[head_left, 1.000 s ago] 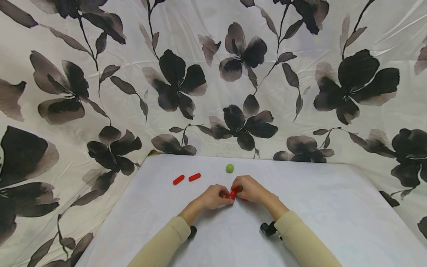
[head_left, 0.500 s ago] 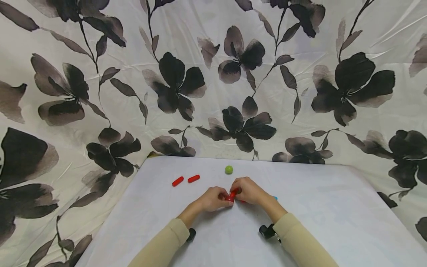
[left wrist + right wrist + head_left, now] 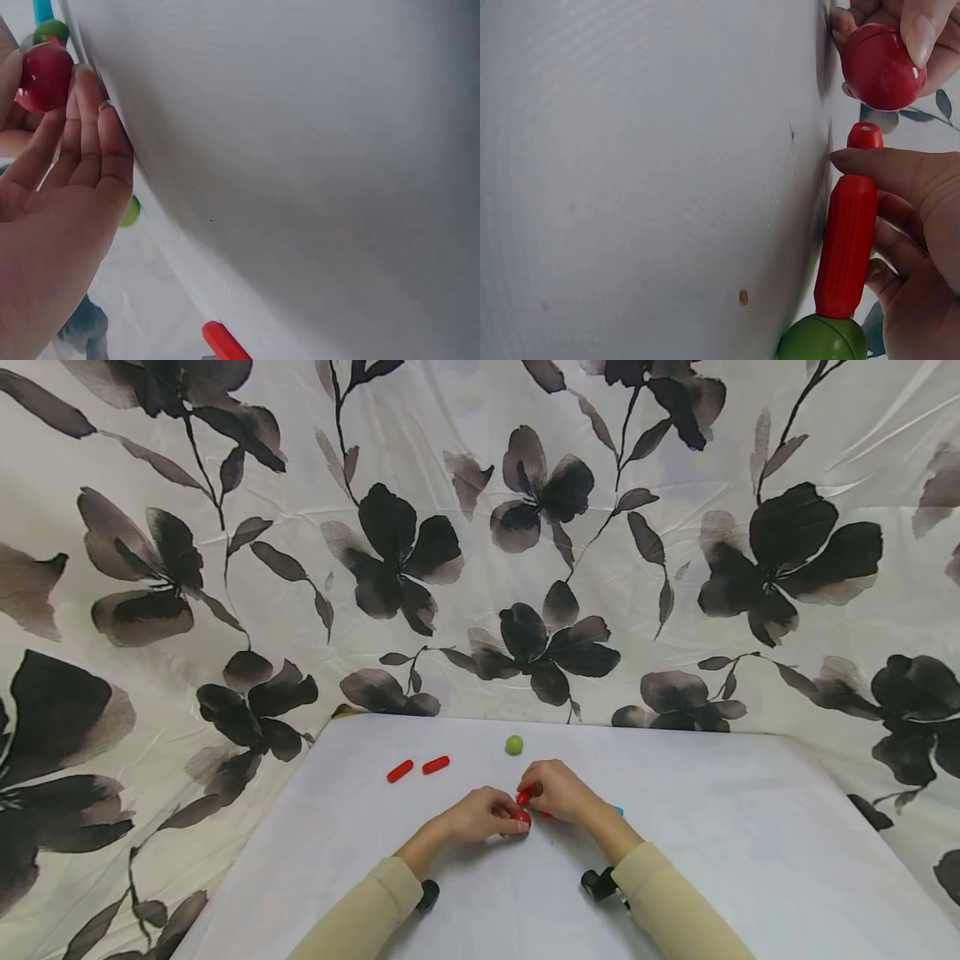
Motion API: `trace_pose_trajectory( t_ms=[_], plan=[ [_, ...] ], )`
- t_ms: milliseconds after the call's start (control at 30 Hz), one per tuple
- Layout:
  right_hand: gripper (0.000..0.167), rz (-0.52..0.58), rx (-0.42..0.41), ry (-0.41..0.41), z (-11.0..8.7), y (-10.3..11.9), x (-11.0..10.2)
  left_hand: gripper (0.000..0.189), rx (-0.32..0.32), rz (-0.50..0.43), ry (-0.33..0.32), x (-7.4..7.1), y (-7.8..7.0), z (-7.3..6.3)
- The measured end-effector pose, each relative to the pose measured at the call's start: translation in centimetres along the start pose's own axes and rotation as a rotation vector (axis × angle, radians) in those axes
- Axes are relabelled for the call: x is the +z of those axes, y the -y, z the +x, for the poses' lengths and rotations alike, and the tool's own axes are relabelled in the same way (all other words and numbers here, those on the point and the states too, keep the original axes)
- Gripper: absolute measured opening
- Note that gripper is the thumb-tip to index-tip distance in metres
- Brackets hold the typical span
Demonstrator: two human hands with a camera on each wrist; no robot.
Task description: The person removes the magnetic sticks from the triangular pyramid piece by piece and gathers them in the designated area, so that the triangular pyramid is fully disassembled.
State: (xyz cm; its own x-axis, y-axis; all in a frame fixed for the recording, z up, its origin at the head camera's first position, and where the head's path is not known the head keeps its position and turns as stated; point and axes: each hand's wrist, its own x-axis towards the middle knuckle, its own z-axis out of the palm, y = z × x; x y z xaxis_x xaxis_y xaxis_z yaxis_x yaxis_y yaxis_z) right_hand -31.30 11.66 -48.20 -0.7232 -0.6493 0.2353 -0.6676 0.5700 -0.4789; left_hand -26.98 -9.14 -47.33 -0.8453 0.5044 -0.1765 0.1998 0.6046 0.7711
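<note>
My left hand (image 3: pixel 476 814) pinches a shiny red ball (image 3: pixel 883 69) between thumb and fingers, close over the white table. Just beyond it, my right hand (image 3: pixel 558 787) holds a red rod, whose end (image 3: pixel 865 135) sticks out past the thumb and points toward the ball. A small gap separates the rod end from the ball. Under the right hand, a second red ridged rod (image 3: pixel 846 251) meets a green ball (image 3: pixel 823 339). A blue rod (image 3: pixel 43 10) shows beside that green ball in the left wrist view; its tip peeks out behind the right wrist in the head view.
Two loose red rods (image 3: pixel 401 771) (image 3: pixel 436 765) lie at the left of the white table (image 3: pixel 720 843). A separate green ball (image 3: pixel 513 744) sits near the back edge. Behind the table hangs a floral cloth (image 3: pixel 420 435).
The red ball and the rod in my right hand were together earlier; now they are apart. My left hand has drawn slightly down toward me with the ball.
</note>
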Motion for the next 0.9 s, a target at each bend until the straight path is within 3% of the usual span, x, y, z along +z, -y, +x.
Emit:
trace_pose_trajectory(
  t_ms=[333, 567, 900],
  plan=[
    [0.015, -0.008, 0.026, 0.019, -0.2, 0.1, 0.1, 0.021, -0.002, 0.013, -0.022, -0.3, 0.5, -0.1],
    [0.018, -0.021, 0.027, 0.045, -0.4, 0.2, 0.0, 0.024, -0.015, 0.008, -0.053, -1.4, 0.9, -0.3],
    [0.019, -0.018, 0.032, 0.062, -0.6, 0.1, -0.2, 0.029, -0.054, 0.033, -0.108, -3.0, 1.6, 0.7]
  ],
)
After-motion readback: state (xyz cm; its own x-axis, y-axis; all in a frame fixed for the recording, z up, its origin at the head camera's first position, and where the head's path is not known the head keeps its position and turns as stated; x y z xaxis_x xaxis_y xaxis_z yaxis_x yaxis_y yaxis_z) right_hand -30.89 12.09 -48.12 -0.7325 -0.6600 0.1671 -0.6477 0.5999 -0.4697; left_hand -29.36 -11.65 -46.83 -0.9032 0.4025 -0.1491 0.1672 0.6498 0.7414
